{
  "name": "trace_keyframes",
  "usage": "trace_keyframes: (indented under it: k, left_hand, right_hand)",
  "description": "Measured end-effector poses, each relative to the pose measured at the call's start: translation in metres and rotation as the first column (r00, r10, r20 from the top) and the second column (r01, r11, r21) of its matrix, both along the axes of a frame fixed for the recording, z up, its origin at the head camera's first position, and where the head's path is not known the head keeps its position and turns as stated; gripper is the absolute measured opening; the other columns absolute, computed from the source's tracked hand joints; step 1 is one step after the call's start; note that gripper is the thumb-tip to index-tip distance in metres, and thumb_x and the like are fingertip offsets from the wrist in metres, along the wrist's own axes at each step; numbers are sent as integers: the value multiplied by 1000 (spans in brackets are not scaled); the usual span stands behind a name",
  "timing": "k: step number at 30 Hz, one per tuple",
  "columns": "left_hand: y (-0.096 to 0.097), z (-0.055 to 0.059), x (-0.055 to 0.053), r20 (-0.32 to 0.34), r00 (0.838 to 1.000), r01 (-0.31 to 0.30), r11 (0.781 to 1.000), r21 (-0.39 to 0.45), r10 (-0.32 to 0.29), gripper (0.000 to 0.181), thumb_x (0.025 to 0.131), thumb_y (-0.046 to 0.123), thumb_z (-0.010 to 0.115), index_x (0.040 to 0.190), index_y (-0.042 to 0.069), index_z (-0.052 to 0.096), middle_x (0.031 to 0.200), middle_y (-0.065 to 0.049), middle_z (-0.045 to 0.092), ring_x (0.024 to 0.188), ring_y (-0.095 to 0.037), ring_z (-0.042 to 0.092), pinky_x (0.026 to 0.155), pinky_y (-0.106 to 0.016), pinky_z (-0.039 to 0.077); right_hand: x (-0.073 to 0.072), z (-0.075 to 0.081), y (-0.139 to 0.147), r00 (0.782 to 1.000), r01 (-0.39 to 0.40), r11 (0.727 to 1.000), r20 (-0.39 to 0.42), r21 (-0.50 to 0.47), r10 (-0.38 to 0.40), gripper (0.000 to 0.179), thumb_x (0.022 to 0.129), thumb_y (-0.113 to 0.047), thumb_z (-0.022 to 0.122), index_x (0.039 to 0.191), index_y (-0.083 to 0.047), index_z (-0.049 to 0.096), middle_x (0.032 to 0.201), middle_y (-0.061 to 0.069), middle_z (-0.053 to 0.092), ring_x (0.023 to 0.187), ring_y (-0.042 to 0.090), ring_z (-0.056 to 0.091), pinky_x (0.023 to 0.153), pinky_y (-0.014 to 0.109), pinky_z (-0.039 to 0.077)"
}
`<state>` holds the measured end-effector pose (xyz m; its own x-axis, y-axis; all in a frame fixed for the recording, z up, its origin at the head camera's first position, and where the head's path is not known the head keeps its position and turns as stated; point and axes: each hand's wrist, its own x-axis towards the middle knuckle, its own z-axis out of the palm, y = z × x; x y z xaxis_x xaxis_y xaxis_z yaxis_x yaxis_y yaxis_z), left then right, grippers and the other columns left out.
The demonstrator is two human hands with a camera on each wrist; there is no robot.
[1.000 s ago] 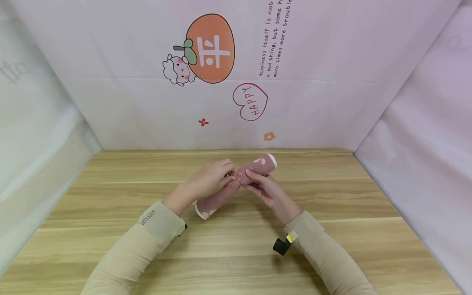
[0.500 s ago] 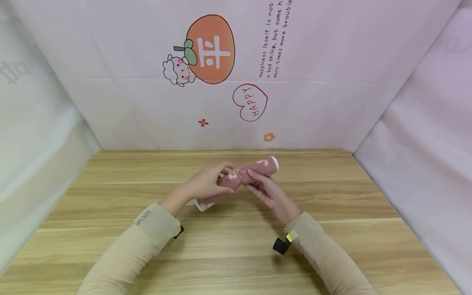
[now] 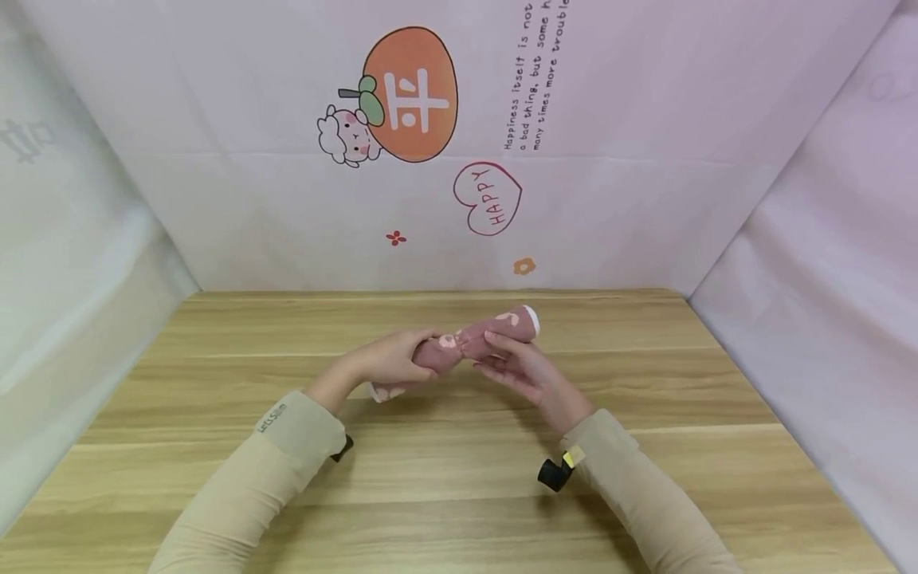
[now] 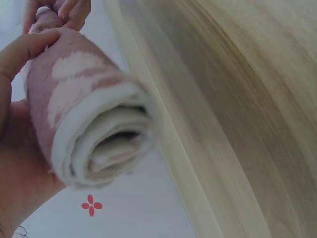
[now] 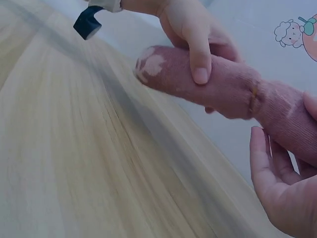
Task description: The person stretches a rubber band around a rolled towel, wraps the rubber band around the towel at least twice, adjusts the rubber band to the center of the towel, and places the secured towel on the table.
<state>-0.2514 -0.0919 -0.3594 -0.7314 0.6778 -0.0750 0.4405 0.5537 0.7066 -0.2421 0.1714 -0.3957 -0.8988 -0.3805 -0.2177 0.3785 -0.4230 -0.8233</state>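
A rolled pink towel [image 3: 430, 356] with pale patches and white ends lies aslant in both hands, over the table. Its middle is cinched by a thin band [image 5: 254, 98]. My left hand [image 3: 390, 359] grips the left half, thumb on the near side, fingers mostly hidden behind the roll. In the left wrist view, the spiral end of the towel [image 4: 106, 136] faces the camera. My right hand [image 3: 534, 375] holds the right half, thumb on top and fingers underneath, near the cinched spot.
A wood-grain table [image 3: 445, 486] lies under the hands. White printed cloth [image 3: 287, 215] stands behind it, and more white cloth hangs at both sides. A small black wrist camera [image 3: 555, 475] sits at the right cuff.
My left hand has left the cinched middle and moved left to wrap round the left half. The towel's left end has risen slightly. My right hand keeps its hold.
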Motion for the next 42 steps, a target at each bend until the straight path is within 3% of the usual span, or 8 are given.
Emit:
trace_keyframes:
  k: [4, 7, 11, 14, 18, 29, 36, 42]
  left_hand:
    - [-3, -1, 1, 94, 995, -44, 999, 27, 42, 65, 90, 7, 68, 151, 10, 43, 106, -15, 63, 49, -16, 55, 47, -30, 46]
    - [-5, -3, 0, 89, 995, -48, 998, 30, 45, 66, 90, 6, 68, 152, 10, 43, 112, -17, 61, 49, -18, 55, 49, -31, 48]
    - [-6, -4, -1, -1, 999, -42, 999, 9, 42, 66, 89, 8, 71, 150, 8, 46, 127, -14, 59, 80, -20, 62, 72, -35, 53]
    - [-7, -5, -2, -42, 998, -50, 999, -1, 50, 64, 88, 7, 74, 148, 10, 49, 131, -11, 60, 102, -23, 60, 85, -40, 51]
    - [-8, -6, -2, -53, 997, -55, 998, 4, 55, 59, 88, 2, 74, 142, 10, 54, 129, -10, 61, 106, -24, 60, 89, -42, 52]
    - [-10, -12, -4, -107, 993, -57, 997, -56, 51, 56, 87, 1, 77, 139, 12, 58, 129, -8, 63, 109, -22, 60, 91, -41, 51]
    - [-9, -15, -4, -118, 993, -41, 990, -136, 25, 56, 85, -1, 77, 137, 10, 60, 132, -8, 63, 116, -23, 58, 97, -44, 49]
    - [-9, -19, -3, -112, 993, -62, 970, -236, 37, 59, 81, -5, 75, 135, 14, 61, 129, -6, 64, 111, -22, 59, 94, -44, 49]
  right_hand:
    - [-4, 1, 11, 1000, 11, 995, -21, 104, -9, 15, 104, -13, 57, 117, -9, 51, 102, 2, 69, 98, 17, 66, 100, 40, 51]
    - [-7, 2, 20, 999, 5, 986, -43, 168, 2, 15, 104, -14, 54, 117, -9, 50, 101, 0, 69, 96, 15, 66, 100, 40, 51]
    - [-12, 3, 32, 997, -6, 971, -68, 238, 23, 24, 103, -14, 55, 125, -7, 49, 102, 0, 69, 96, 15, 67, 97, 41, 52]
    - [-15, 4, 39, 996, -16, 960, -81, 279, 41, 48, 102, -12, 57, 146, -6, 39, 113, 5, 63, 100, 17, 66, 100, 44, 50]
    - [-19, 3, 46, 988, -67, 930, -106, 362, 113, 69, 101, -7, 57, 162, -11, 24, 131, 10, 48, 104, 17, 61, 99, 43, 50]
    - [-20, 1, 56, 963, -124, 883, -158, 453, 217, 58, 101, -6, 61, 154, -2, 39, 134, 15, 46, 103, 18, 60, 96, 42, 53]
    - [-22, -4, 58, 952, -135, 820, -156, 556, 263, 50, 100, -4, 64, 145, 9, 47, 117, 12, 56, 97, 19, 62, 90, 35, 56]
    - [-21, -8, 59, 947, -161, 796, -137, 583, 292, 48, 98, -2, 66, 141, 11, 49, 115, 11, 57, 94, 18, 62, 86, 32, 57]
